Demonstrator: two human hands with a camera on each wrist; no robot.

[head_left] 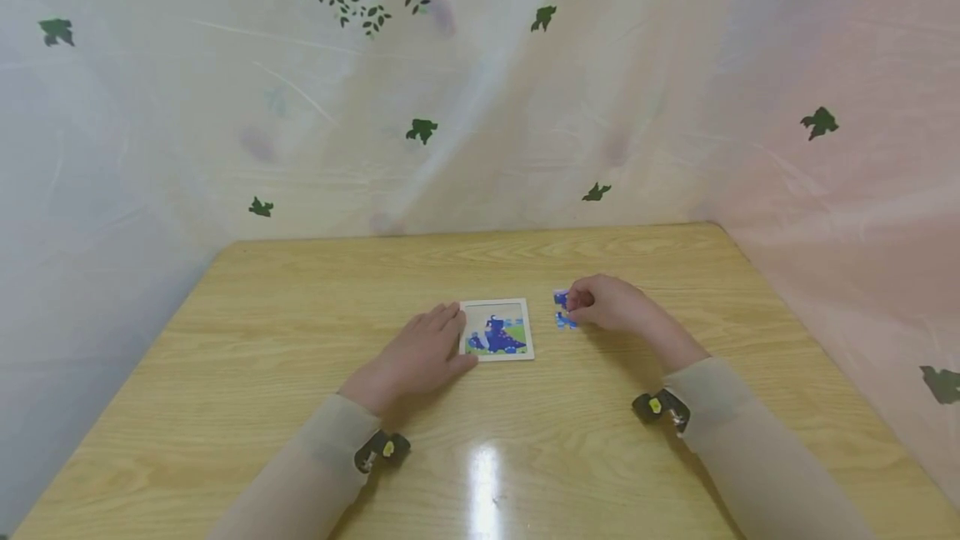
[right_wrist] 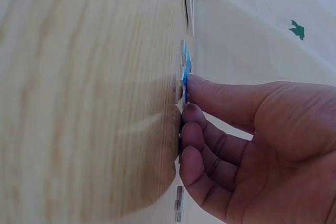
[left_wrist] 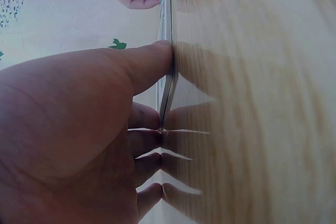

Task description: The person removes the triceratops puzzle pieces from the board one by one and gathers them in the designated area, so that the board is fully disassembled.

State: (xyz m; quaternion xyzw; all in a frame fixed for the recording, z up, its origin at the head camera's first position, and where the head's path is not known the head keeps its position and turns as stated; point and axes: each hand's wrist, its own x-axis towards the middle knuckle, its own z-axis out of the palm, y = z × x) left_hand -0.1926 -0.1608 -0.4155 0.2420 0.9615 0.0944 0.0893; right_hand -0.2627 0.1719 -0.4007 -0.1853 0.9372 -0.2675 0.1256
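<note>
A square picture puzzle in a white frame (head_left: 529, 332) lies on the table, a blue dinosaur scene (head_left: 501, 338) filling its lower part. My left hand (head_left: 423, 348) rests against the frame's left side, fingers extended and thumb at the near corner. In the left wrist view the thumb (left_wrist: 152, 59) touches the frame's edge. To the right of the frame, my right hand (head_left: 607, 304) pinches a blue jigsaw piece (right_wrist: 186, 80) between thumb and curled fingers, close to the tabletop. Another blue jigsaw piece (head_left: 560, 298) lies just beyond it, partly covered by the fingers.
Low in the right wrist view, another small flat piece (right_wrist: 179, 204) lies on the table beside the fingers. The wooden table (head_left: 337, 290) ends at a pale curtain (head_left: 495, 107) with green leaf prints, which also runs along both sides.
</note>
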